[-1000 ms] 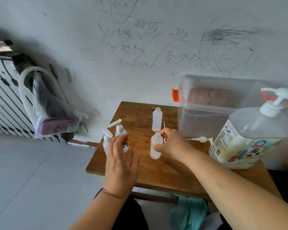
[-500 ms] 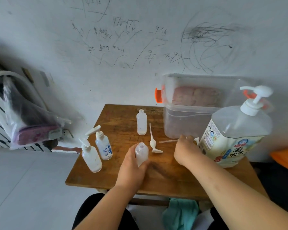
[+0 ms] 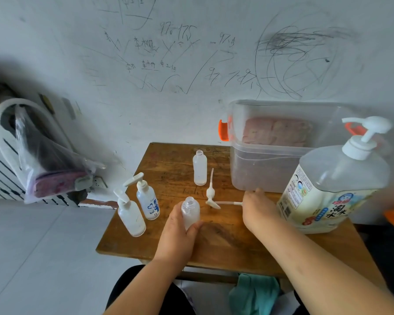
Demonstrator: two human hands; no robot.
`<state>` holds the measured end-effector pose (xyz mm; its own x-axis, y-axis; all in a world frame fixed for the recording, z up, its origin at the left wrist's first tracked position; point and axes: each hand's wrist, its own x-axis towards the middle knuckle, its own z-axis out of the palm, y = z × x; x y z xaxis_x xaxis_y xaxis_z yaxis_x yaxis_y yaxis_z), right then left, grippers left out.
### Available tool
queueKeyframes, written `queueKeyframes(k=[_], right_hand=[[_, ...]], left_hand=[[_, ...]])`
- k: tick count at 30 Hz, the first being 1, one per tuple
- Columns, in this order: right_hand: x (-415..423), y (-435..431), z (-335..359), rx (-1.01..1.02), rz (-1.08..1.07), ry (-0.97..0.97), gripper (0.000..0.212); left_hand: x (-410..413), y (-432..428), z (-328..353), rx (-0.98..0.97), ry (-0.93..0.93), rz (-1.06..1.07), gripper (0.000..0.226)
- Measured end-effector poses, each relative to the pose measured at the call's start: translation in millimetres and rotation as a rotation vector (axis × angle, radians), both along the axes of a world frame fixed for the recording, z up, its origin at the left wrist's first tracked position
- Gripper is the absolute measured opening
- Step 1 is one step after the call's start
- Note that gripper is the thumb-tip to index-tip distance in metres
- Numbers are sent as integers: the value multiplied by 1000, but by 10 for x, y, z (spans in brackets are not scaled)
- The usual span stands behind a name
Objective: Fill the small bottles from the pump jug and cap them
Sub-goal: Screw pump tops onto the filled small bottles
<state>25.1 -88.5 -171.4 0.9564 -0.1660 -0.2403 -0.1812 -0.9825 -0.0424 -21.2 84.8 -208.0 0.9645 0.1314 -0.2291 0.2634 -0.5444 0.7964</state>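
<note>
My left hand grips an uncapped small bottle standing on the wooden table. My right hand holds a loose pump cap beside the jug; its dip tube sticks out to the left. A second loose pump cap lies between the bottles. Another uncapped small bottle stands further back. Two capped pump bottles stand at the table's left edge. The large pump jug stands at the right, its spout pointing left.
A clear lidded storage box with orange clips sits at the back right against the scribbled wall. A plastic bag hangs on the left over the floor. A teal cloth lies below the table's front edge.
My right hand let go of the near bottle and moved right to the pump cap by the jug. My left hand came in and took hold of that bottle.
</note>
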Motion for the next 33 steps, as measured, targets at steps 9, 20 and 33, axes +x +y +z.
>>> queueKeyframes(k=[9, 20, 33], right_hand=[[-234, 71, 533, -62, 134, -188, 41], [-321, 75, 708, -49, 197, -294, 33], [-489, 218, 1201, -98, 426, -422, 41]], left_hand=[[-20, -3, 25, 68, -8, -23, 73], [-33, -14, 121, 77, 29, -32, 74], [-21, -9, 147, 98, 55, -55, 75]])
